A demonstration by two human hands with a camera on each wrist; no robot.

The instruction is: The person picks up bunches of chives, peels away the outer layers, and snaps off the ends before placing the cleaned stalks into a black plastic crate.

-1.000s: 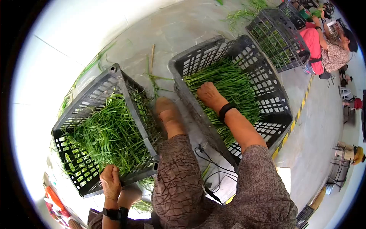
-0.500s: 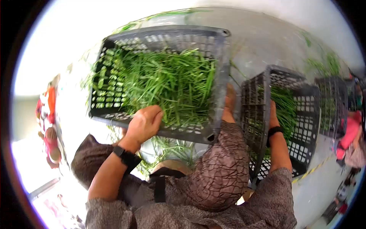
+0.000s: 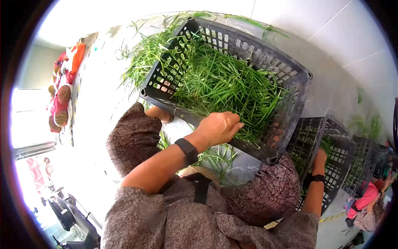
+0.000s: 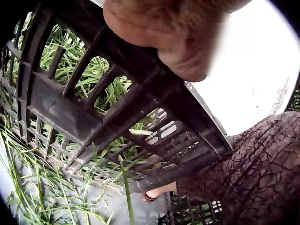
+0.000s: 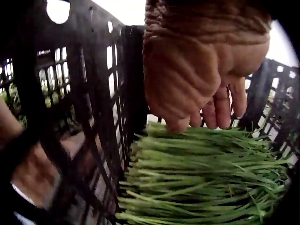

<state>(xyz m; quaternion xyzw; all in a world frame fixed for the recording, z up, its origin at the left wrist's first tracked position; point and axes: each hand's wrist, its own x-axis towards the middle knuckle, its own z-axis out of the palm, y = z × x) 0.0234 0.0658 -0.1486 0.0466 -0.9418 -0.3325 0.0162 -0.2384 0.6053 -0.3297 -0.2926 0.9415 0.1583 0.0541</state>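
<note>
Curled over the near rim of a black slatted crate [image 3: 294,120] is my left hand [image 3: 219,128], its thumb beside loose cut grass [image 3: 232,85] inside. The left wrist view has this hand [image 4: 164,37] at the rim, above the crate's slatted side [image 4: 61,108]; the fingertips are hidden. My right hand [image 3: 319,159] reaches into a second black crate [image 3: 342,155]. In the right wrist view the right hand [image 5: 201,70] touches the top of neatly aligned green stalks [image 5: 197,178] with extended fingers pointing down.
Loose grass [image 3: 143,62] lies on the floor beyond the left crate. More grass lies near my feet [image 3: 219,159]. A third crate [image 3: 360,162] stands at the right, near a person in pink [image 3: 367,199]. A parked vehicle [image 3: 70,216] is at the lower left.
The view has swung left, bringing the left crate to the middle and the right crate to the right edge. My left hand remains at its crate's rim; my right hand remains inside the other crate.
</note>
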